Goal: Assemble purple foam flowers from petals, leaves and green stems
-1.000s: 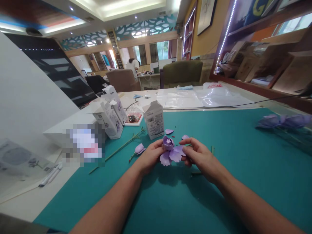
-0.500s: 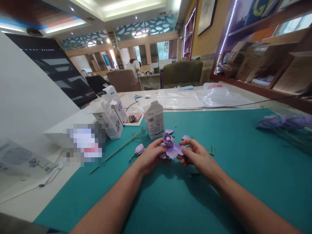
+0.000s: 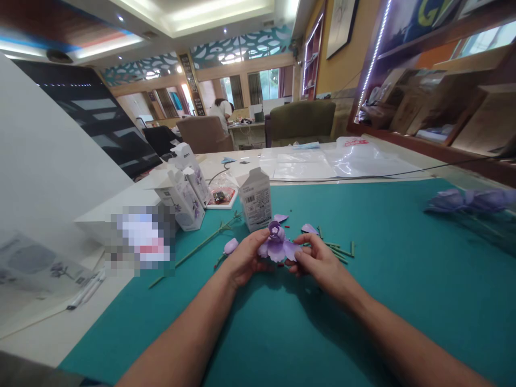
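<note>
Both hands (image 3: 245,258) grip purple flower (image 3: 276,248) near carton (image 3: 255,203)

The only view comes from a camera worn on the person's head, above and behind the hands, facing forward and tipped down. The left hand (image 3: 245,258) and right hand (image 3: 320,263) sit just below the middle of the frame, fairly near the lens, with both forearms (image 3: 177,344) reaching in from the bottom edge. The wide lens takes in the teal cutting mat (image 3: 403,301) around the hands, and well beyond them, the far windows (image 3: 262,80) and the ceiling (image 3: 201,16).
</note>
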`<action>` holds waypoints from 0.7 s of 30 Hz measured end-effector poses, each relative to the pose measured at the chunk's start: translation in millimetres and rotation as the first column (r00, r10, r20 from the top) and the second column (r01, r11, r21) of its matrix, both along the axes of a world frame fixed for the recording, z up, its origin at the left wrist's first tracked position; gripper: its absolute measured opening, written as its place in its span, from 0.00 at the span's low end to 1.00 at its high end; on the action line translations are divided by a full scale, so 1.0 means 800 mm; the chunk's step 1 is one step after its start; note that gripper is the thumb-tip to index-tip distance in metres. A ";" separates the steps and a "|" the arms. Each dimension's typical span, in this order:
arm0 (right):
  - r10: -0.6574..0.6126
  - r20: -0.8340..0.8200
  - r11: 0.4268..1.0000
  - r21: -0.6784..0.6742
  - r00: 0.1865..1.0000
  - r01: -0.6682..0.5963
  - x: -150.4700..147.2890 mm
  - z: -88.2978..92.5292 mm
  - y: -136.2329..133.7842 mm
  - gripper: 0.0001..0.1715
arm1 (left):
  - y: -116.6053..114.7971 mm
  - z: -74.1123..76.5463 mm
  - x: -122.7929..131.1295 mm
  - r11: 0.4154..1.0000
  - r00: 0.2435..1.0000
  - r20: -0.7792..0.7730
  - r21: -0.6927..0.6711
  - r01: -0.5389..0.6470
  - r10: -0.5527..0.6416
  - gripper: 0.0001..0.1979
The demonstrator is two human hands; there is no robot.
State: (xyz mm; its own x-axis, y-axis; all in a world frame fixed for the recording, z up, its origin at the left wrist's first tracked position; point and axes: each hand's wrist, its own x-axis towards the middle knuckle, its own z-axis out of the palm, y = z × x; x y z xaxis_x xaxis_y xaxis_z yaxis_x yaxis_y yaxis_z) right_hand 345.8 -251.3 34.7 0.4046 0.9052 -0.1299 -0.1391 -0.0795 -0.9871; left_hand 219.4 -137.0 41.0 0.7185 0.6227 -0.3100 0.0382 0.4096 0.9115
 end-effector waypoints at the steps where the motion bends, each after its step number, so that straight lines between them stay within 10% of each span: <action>1: 0.004 0.012 1.000 0.005 1.000 -0.004 0.000 -0.001 0.000 0.18 | 0.000 0.000 0.000 1.000 1.000 -0.003 -0.002 -0.002 0.002 0.21; 21: -0.005 -0.116 0.994 0.107 0.993 0.018 -0.011 -0.028 0.010 0.21 | -0.019 -0.006 0.014 0.948 0.903 0.323 -0.238 -0.213 0.284 0.22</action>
State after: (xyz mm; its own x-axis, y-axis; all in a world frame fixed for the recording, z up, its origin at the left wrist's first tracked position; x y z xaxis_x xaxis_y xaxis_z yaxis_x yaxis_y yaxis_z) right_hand 337.1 -243.5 12.1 0.4031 0.9118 -0.0783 -0.2531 0.0289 -0.9670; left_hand 230.6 -151.9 35.8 0.6318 0.7490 -0.1998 -0.3933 0.5318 0.7500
